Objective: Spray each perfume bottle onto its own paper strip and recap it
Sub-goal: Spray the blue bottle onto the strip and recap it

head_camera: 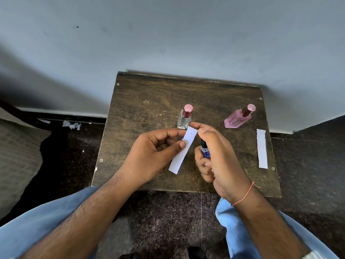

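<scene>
White paper, a narrow strip (183, 152), is pinched between thumb and forefinger of the left hand (155, 156), its long axis slanting from near-left up to far-right. Just right of it the right hand (216, 156) has its grip clamped round a small blue spray bottle (205, 151), forefinger arched over the dark nozzle, which sits beside the strip's upper half. I judge the spray must go leftward onto the paper. Beyond both grips, two pink-capped bottles stand on the wooden counter (149, 109).
</scene>
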A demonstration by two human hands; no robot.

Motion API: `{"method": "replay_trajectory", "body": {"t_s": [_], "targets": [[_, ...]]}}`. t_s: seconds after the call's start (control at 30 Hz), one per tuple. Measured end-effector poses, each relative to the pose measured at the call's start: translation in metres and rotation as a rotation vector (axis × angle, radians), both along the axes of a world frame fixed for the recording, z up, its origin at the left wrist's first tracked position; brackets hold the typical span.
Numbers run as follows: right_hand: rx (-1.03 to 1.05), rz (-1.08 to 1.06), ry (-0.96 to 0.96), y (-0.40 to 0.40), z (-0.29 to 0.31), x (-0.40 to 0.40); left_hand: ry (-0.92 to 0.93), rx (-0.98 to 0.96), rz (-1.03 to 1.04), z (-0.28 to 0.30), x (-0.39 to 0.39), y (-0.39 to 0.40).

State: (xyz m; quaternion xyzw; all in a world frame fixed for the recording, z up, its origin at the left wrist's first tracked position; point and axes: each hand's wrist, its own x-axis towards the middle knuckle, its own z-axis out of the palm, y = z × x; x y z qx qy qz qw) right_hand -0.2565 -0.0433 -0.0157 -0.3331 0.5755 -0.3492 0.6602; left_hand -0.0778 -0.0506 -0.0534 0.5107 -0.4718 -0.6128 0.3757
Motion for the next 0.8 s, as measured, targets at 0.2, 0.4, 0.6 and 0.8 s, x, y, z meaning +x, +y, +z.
{"method": "replay_trajectory", "body": {"t_s": [0.2,0.4,0.6,0.8], "targets": [[-0.041,-0.026,-0.005,0.0,0.001,-0.003,-0.002,-0.006,-0.002,-0.002,0.001,0.0],[-0.05,-0.026,0.022,0.0,0.001,-0.002,-0.02,-0.016,0.003,-0.001,0.001,0.0],[-0.077,-0.017,0.011,0.0,-0.001,-0.004,-0.029,-0.025,0.004,-0.001,0.002,0.0],[-0.096,0.028,-0.011,-0.003,-0.007,-0.011,-0.016,-0.034,0.013,-0.003,0.006,-0.001]]}}
